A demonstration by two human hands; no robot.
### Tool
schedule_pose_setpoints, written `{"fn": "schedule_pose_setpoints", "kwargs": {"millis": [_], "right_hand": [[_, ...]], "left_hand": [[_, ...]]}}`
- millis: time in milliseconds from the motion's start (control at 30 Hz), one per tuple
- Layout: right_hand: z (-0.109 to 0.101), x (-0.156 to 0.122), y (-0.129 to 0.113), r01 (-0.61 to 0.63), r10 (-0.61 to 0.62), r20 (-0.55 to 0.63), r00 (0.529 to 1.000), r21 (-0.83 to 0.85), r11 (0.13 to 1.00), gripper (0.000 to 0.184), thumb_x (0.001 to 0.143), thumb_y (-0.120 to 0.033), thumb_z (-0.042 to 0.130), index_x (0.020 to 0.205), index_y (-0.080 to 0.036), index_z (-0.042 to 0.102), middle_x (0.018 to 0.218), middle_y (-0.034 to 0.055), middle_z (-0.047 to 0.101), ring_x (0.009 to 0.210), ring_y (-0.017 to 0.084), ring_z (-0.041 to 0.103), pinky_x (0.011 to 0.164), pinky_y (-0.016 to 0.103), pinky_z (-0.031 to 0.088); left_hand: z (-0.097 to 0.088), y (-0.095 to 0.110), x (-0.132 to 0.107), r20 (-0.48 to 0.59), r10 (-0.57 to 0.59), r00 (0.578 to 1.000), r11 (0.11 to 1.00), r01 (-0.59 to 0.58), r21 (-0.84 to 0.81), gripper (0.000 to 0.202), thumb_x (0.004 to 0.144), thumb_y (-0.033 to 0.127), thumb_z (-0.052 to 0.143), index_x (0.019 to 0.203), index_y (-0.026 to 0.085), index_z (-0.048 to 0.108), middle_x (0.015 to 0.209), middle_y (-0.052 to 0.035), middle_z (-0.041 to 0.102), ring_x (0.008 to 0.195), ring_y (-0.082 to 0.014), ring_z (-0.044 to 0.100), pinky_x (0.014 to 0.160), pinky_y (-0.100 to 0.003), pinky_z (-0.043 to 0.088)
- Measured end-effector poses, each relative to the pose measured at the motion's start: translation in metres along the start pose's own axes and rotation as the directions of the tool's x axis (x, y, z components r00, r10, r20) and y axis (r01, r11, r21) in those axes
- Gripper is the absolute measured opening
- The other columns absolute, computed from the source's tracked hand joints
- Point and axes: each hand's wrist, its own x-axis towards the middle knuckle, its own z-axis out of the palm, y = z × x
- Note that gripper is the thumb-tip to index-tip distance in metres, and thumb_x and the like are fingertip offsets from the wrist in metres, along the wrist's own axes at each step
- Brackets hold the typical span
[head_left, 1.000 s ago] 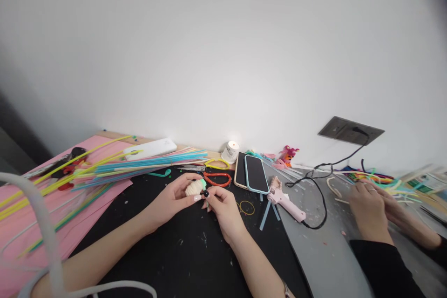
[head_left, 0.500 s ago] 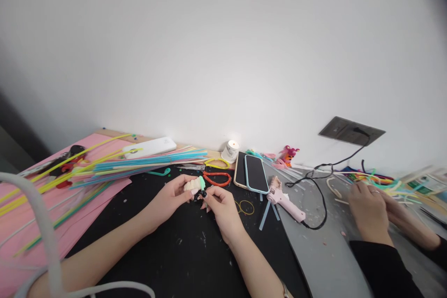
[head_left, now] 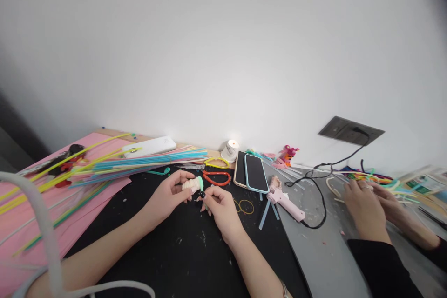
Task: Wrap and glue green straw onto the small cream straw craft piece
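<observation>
My left hand [head_left: 172, 193] is closed around a cream coil of pipe cleaner [head_left: 190, 185], thumb in front and fingers behind. A mint green pipe cleaner [head_left: 200, 182] rings the coil's right end, with a short length hanging down. My right hand [head_left: 220, 202] pinches at that hanging part with thumb and forefinger. A small black spot [head_left: 202, 194] shows at these fingertips; I cannot make out what it is. Just beyond my hands lie scissors with red and yellow handles [head_left: 217, 178].
Bundled pipe cleaners [head_left: 150, 160] lie on pink sheets [head_left: 84, 223] at left. A paper cup [head_left: 230, 151], two phones [head_left: 256, 173] and a pink glue gun [head_left: 287, 203] with a black cord stand beyond and right. A co-worker's hands [head_left: 366, 207] work at far right.
The coil has shifted slightly left and turned a little in my left hand. My right hand stays pinched beside it. The co-worker's hands have moved slightly left.
</observation>
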Motion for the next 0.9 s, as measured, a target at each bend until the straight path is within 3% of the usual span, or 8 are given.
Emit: {"fn": "schedule_pose_setpoints", "kwargs": {"millis": [200, 400, 533, 700, 800, 900], "right_hand": [[-0.006, -0.003, -0.008, 0.063, -0.059, -0.062, 0.996, 0.065, 0.996, 0.022, 0.075, -0.03, 0.063, 0.059, -0.015, 0.062, 0.078, -0.0003, 0.05, 0.053, 0.006, 0.035, 0.047, 0.021, 0.024], [-0.011, -0.004, -0.015, 0.008, -0.002, -0.015, 1.0, 0.368, 0.93, 0.02, 0.079, -0.037, 0.061, 0.076, -0.018, 0.066, 0.085, 0.0028, 0.053, 0.055, 0.008, 0.027, 0.043, 0.021, 0.014], [-0.013, -0.002, -0.017, -0.012, 0.032, -0.036, 0.999, 0.47, 0.883, 0.02, 0.078, -0.037, 0.058, 0.084, -0.02, 0.067, 0.102, 0.0072, 0.059, 0.059, 0.011, 0.032, 0.042, 0.021, 0.014], [-0.016, -0.002, -0.015, 0.025, -0.016, -0.034, 0.999, 0.297, 0.955, 0.025, 0.08, -0.039, 0.053, 0.093, -0.023, 0.067, 0.102, 0.0058, 0.055, 0.058, 0.011, 0.033, 0.043, 0.021, 0.017], [-0.015, -0.003, -0.016, 0.099, -0.097, -0.023, 0.995, 0.091, 0.991, 0.024, 0.081, -0.04, 0.052, 0.084, -0.021, 0.067, 0.098, 0.0045, 0.05, 0.056, 0.009, 0.034, 0.043, 0.021, 0.021], [-0.015, -0.004, -0.019, 0.232, -0.237, -0.018, 0.971, -0.15, 0.961, 0.022, 0.081, -0.033, 0.051, 0.074, -0.019, 0.066, 0.093, 0.0044, 0.052, 0.061, 0.011, 0.043, 0.047, 0.022, 0.031]], "left_hand": [[-0.005, -0.006, 0.0, 0.072, 0.164, 0.984, 0.94, -0.178, 0.289, 0.032, 0.076, 0.02, 0.055, 0.108, 0.019, 0.057, 0.097, -0.0039, 0.056, 0.09, -0.0199, 0.058, 0.075, -0.03, 0.048], [-0.005, 0.001, -0.002, 0.161, 0.169, 0.972, 0.839, -0.228, 0.493, 0.03, 0.078, 0.019, 0.052, 0.108, 0.019, 0.059, 0.091, -0.0028, 0.052, 0.08, -0.0176, 0.056, 0.065, -0.027, 0.047], [-0.004, 0.0, -0.002, 0.2, 0.155, 0.967, 0.848, -0.235, 0.475, 0.032, 0.08, 0.019, 0.051, 0.111, 0.02, 0.053, 0.092, -0.0026, 0.054, 0.081, -0.0175, 0.056, 0.067, -0.027, 0.048], [-0.003, 0.002, -0.004, 0.259, 0.165, 0.952, 0.848, -0.271, 0.455, 0.032, 0.082, 0.018, 0.049, 0.114, 0.021, 0.048, 0.098, -0.0035, 0.055, 0.084, -0.017, 0.056, 0.072, -0.028, 0.048], [-0.002, 0.009, -0.007, 0.319, 0.185, 0.929, 0.779, -0.337, 0.528, 0.035, 0.083, 0.016, 0.046, 0.118, 0.022, 0.052, 0.1, -0.004, 0.053, 0.085, -0.0165, 0.055, 0.075, -0.028, 0.046], [-0.003, 0.011, -0.008, 0.313, 0.176, 0.933, 0.755, -0.332, 0.566, 0.04, 0.085, 0.018, 0.045, 0.125, 0.022, 0.05, 0.094, -0.0031, 0.051, 0.077, -0.0151, 0.055, 0.072, -0.027, 0.047]]}}
